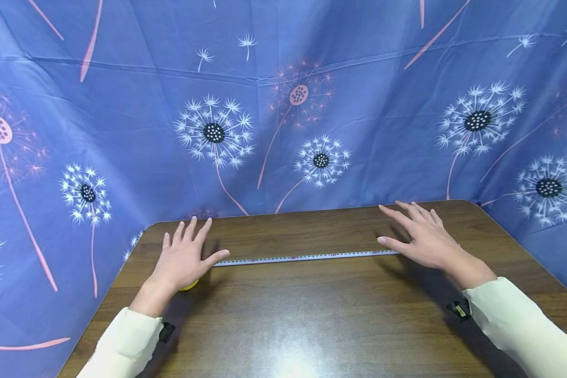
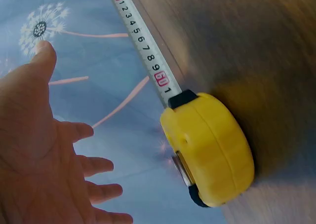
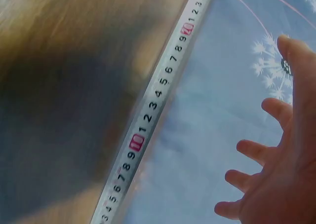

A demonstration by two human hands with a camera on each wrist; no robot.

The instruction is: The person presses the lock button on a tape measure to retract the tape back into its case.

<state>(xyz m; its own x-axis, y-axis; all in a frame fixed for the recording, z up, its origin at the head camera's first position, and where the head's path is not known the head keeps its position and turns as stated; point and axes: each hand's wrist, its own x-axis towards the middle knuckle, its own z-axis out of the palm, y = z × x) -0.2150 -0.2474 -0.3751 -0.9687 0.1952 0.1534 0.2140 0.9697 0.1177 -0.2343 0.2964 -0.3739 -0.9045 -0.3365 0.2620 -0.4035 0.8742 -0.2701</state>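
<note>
A yellow tape measure (image 2: 217, 150) with black trim lies on the wooden table, its blade (image 1: 307, 258) drawn out in a straight line to the right. In the left wrist view the blade reads just past 60 at the case. My left hand (image 1: 181, 260) is spread above the case, apart from it, and hides most of it in the head view. Over the right part of the blade hovers my right hand (image 1: 422, 239), fingers spread and holding nothing. In the right wrist view the blade (image 3: 153, 105) shows marks around 10 and 20; its end is out of sight.
The brown wooden table (image 1: 274, 304) has rounded far corners. A blue cloth (image 1: 368, 105) printed with dandelions hangs behind it and along both sides. Black wrist straps (image 1: 459, 311) show by the pale sleeves (image 1: 515, 315).
</note>
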